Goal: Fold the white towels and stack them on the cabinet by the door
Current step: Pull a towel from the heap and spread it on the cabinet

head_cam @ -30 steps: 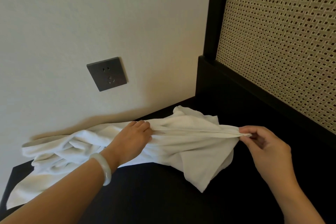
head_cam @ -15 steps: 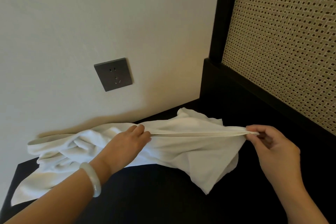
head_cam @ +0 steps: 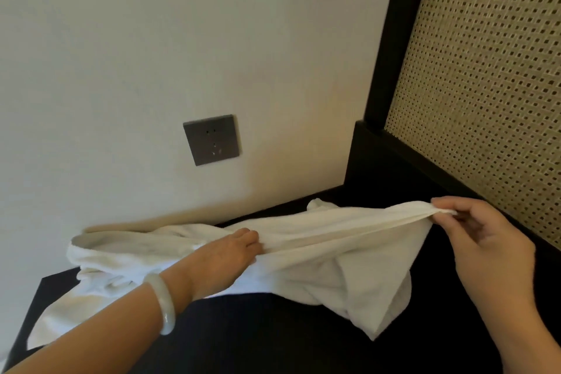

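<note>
One white towel [head_cam: 318, 261] in view, crumpled and unfolded, lying on a dark surface [head_cam: 273, 337] against the wall [head_cam: 151, 39]. Its left part is bunched in a heap at the wall's foot; one flap trails toward the surface's near left edge. The right part is lifted off the surface and hangs in loose folds, with a corner pointing down.

Left hand [head_cam: 221, 264]: palm down on the towel's middle, fingers curled into the cloth and gripping a fold at the hem. Fingertips are partly buried in the fabric. Pale bangle [head_cam: 165, 307] on that wrist.

Right hand [head_cam: 485, 246]: raised above the surface, thumb and fingers pinching the hem's far end, other fingers loosely curled. The hem runs as a taut, slightly rising line between the two hands.

Surroundings: grey socket [head_cam: 211, 140] on the wall above the towel. Woven cane panel [head_cam: 485, 85] at right, set in a dark frame [head_cam: 391, 39] that meets the surface behind the right hand.
</note>
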Available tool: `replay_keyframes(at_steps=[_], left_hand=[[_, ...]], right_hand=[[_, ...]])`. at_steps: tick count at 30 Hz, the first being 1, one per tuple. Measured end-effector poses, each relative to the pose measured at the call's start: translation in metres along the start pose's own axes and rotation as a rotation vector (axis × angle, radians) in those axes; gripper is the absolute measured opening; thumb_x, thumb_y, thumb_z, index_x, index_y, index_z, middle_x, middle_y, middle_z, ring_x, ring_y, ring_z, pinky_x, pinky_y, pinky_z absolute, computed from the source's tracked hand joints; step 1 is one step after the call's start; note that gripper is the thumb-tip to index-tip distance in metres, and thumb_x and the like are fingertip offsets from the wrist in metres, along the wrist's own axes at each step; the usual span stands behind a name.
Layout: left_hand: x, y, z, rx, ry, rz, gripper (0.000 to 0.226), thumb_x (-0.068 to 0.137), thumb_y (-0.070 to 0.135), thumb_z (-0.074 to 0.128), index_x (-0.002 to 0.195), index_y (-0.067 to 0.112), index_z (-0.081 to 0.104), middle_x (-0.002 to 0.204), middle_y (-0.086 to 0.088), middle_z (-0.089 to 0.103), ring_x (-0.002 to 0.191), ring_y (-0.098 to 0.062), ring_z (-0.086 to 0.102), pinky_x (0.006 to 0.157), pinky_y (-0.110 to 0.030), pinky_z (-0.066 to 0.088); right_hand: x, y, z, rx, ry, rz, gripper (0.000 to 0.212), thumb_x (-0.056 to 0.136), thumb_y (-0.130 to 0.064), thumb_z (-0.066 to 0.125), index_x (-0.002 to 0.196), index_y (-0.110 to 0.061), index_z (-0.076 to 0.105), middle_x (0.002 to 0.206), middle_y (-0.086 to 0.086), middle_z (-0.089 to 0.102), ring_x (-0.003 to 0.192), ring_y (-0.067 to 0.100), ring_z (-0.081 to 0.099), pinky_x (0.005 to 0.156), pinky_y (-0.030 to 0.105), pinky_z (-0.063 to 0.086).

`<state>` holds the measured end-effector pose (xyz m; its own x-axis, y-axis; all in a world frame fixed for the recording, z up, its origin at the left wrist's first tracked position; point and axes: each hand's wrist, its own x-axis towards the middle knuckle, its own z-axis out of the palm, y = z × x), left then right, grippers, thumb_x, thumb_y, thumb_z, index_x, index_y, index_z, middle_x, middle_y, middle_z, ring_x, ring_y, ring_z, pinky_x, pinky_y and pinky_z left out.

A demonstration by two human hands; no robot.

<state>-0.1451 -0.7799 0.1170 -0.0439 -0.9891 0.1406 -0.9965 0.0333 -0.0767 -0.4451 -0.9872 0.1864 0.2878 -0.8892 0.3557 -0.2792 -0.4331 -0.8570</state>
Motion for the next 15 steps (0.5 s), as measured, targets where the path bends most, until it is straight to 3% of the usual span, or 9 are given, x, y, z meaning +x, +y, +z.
replay_keyframes(at_steps=[2, 4, 7, 9, 12, 15], left_hand=[[0.000, -0.020, -0.027, -0.009, 0.174, -0.134, 0.042, 0.096, 0.037, 0.032, 0.098, 0.019, 0.070, 0.098, 0.004, 0.062, 0.080, -0.011, 0.063, 0.075, -0.025, 0.052], [-0.003, -0.042, -0.075, -0.062, 0.312, -0.307, 0.047, 0.095, 0.044, 0.030, 0.094, 0.018, 0.068, 0.095, 0.004, 0.061, 0.082, -0.013, 0.061, 0.077, -0.026, 0.050], [-0.016, -0.066, -0.172, -0.067, 0.533, -0.479, 0.033, 0.094, 0.045, 0.038, 0.083, 0.025, 0.062, 0.083, 0.012, 0.057, 0.072, -0.002, 0.054, 0.066, -0.020, 0.044], [-0.024, -0.074, -0.241, -0.027, 0.641, -0.533, 0.018, 0.094, 0.032, 0.057, 0.076, 0.029, 0.057, 0.077, 0.013, 0.055, 0.067, -0.004, 0.053, 0.062, -0.019, 0.040], [-0.027, -0.084, -0.354, 0.100, 0.796, -0.596, 0.022, 0.088, 0.008, 0.070, 0.073, 0.019, 0.059, 0.072, 0.006, 0.055, 0.067, -0.020, 0.054, 0.061, -0.027, 0.032], [-0.031, -0.078, -0.478, 0.187, 0.971, -0.637, 0.010, 0.092, 0.010, 0.065, 0.083, 0.005, 0.066, 0.081, -0.002, 0.055, 0.080, -0.025, 0.052, 0.068, -0.028, 0.027]], right_hand=[[0.018, -0.025, 0.003, -0.008, 0.002, -0.079, 0.021, 0.090, -0.013, 0.068, 0.093, -0.033, 0.069, 0.095, -0.016, 0.067, 0.091, 0.002, 0.063, 0.079, 0.003, 0.045], [0.043, -0.056, 0.007, -0.006, -0.002, -0.160, 0.018, 0.091, -0.013, 0.067, 0.092, -0.031, 0.069, 0.094, -0.017, 0.066, 0.090, 0.000, 0.061, 0.074, 0.010, 0.045], [0.087, -0.117, 0.015, 0.027, -0.072, -0.267, 0.017, 0.092, -0.009, 0.065, 0.088, -0.026, 0.069, 0.086, -0.012, 0.067, 0.080, 0.002, 0.061, 0.066, 0.014, 0.044], [0.119, -0.173, 0.016, 0.044, -0.127, -0.314, 0.016, 0.097, -0.007, 0.059, 0.088, -0.018, 0.067, 0.073, -0.001, 0.065, 0.063, 0.006, 0.058, 0.056, 0.022, 0.043], [0.158, -0.274, -0.004, 0.162, -0.179, -0.361, 0.014, 0.099, -0.003, 0.053, 0.089, -0.008, 0.061, 0.058, 0.013, 0.060, 0.038, 0.011, 0.051, 0.040, 0.024, 0.042], [0.178, -0.367, -0.046, 0.380, -0.221, -0.483, 0.005, 0.098, 0.002, 0.053, 0.097, -0.001, 0.056, 0.065, 0.022, 0.064, 0.049, 0.025, 0.062, 0.052, 0.029, 0.055]])
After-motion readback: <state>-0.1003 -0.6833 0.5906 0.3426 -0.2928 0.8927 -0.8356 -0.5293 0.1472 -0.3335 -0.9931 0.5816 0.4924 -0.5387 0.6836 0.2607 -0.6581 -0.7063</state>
